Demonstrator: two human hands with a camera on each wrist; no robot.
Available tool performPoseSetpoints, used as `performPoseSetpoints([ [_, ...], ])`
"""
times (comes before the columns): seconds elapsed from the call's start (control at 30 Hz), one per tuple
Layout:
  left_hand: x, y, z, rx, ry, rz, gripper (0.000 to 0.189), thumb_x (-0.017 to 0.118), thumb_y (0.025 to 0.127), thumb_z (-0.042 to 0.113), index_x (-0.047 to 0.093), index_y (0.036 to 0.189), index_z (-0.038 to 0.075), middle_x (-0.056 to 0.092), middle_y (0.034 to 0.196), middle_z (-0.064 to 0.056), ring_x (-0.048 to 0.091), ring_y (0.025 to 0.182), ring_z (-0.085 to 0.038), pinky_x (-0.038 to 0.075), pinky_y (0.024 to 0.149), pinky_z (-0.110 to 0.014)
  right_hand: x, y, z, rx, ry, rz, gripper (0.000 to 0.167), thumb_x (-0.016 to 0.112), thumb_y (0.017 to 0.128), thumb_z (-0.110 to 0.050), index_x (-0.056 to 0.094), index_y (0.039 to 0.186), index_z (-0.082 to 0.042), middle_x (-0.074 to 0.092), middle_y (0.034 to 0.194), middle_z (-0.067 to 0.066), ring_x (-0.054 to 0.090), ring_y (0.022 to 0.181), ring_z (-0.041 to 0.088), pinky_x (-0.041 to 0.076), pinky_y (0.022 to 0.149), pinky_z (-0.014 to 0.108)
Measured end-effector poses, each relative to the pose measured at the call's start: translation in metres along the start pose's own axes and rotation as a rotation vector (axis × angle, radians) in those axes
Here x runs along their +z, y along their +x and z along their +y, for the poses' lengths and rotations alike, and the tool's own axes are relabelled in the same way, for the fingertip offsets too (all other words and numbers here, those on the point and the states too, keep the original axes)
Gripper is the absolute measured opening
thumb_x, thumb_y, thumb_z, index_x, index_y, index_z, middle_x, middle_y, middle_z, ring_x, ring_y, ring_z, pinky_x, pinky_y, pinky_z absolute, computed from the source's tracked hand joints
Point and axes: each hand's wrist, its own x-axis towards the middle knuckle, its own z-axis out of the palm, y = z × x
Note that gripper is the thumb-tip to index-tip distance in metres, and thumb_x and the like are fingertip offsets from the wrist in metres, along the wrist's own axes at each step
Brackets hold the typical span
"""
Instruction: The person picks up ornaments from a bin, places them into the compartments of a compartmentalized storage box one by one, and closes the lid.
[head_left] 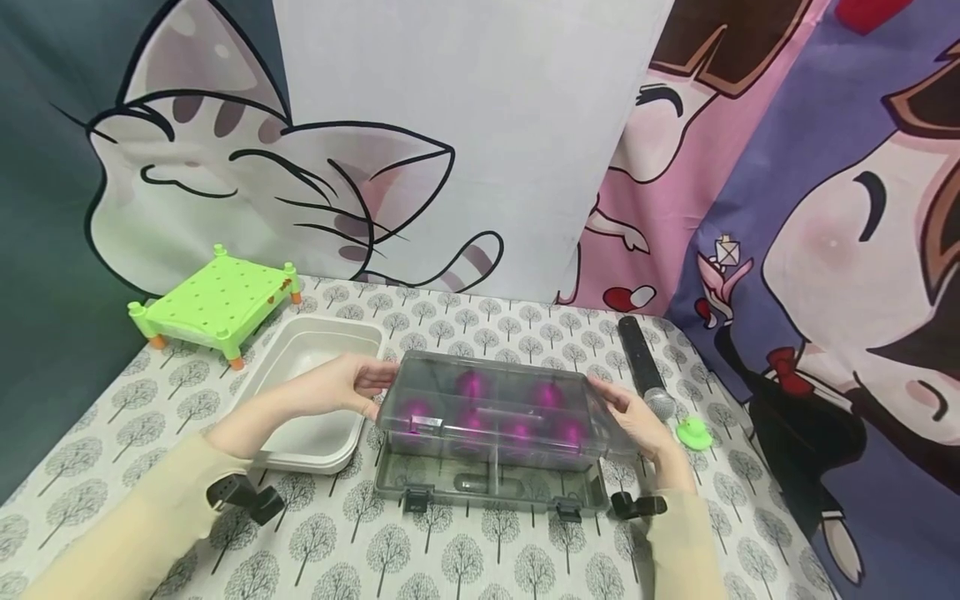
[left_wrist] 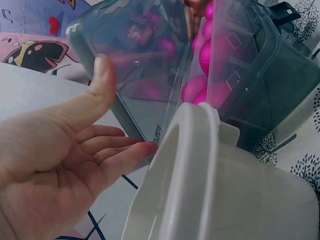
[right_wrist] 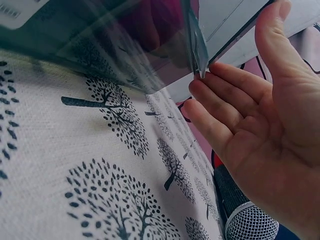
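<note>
A translucent grey plastic case (head_left: 491, 483) stands on the table with two latches at its front. Its lid (head_left: 517, 383) is tilted, raised at the front edge. Several bright pink balls (left_wrist: 205, 57) sit in the case and show through the lid. My left hand (head_left: 360, 383) is at the lid's left end, thumb and relaxed fingers touching its edge. On the opposite end, the right hand (head_left: 633, 417) has its fingertips at the lid's edge, fingers mostly straight, as the right wrist view shows.
Left of the case is a white plastic basin (head_left: 330, 458), its rim close to my left hand. A green toy table (head_left: 225, 292) with orange feet stands at the back left. Behind the right hand lie a black microphone (head_left: 641, 358) and a green rubber duck (head_left: 693, 433).
</note>
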Motion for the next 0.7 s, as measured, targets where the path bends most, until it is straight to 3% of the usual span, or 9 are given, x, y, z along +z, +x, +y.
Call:
performPoseSetpoints([
  [0.2,0.002,-0.001,0.004,-0.03,0.076,-0.042,0.085,0.076,0.076,0.003,0.027,0.139,-0.024,0.033,0.143,-0.041,0.044,0.13,-0.052,0.041,0.107,-0.05,-0.003,-0.001,0.003,-0.062,0.067,-0.055,0.058,0.05,0.096,0.005,0.02,0.142,0.02,0.018,0.148,0.034,0.046,0.127,-0.008,0.038,0.104,0.012],
  [0.3,0.004,0.0,0.006,-0.046,0.094,-0.06,0.072,0.064,0.08,-0.008,0.026,0.139,-0.024,0.033,0.143,-0.042,0.042,0.131,-0.052,0.041,0.108,-0.049,-0.004,-0.002,0.002,-0.057,0.082,-0.071,0.06,0.052,0.095,0.004,0.019,0.143,0.02,0.019,0.149,0.033,0.047,0.127,-0.007,0.039,0.104,0.013],
  [0.43,0.006,0.002,0.008,-0.037,0.12,-0.065,0.065,0.05,0.077,-0.014,0.028,0.137,-0.026,0.033,0.142,-0.043,0.043,0.13,-0.053,0.041,0.108,-0.05,-0.004,-0.003,0.0,-0.029,0.072,-0.07,0.062,0.054,0.095,0.002,0.02,0.144,0.019,0.017,0.148,0.035,0.049,0.125,-0.007,0.042,0.102,0.015],
  [0.7,0.006,0.006,0.014,-0.057,0.199,-0.067,0.057,0.051,0.081,-0.009,0.034,0.133,-0.026,0.041,0.138,-0.042,0.052,0.124,-0.05,0.045,0.105,-0.05,-0.007,-0.004,-0.002,-0.009,0.051,-0.081,0.069,0.061,0.094,-0.006,0.021,0.144,0.018,0.014,0.149,0.037,0.048,0.125,-0.009,0.041,0.102,0.014],
])
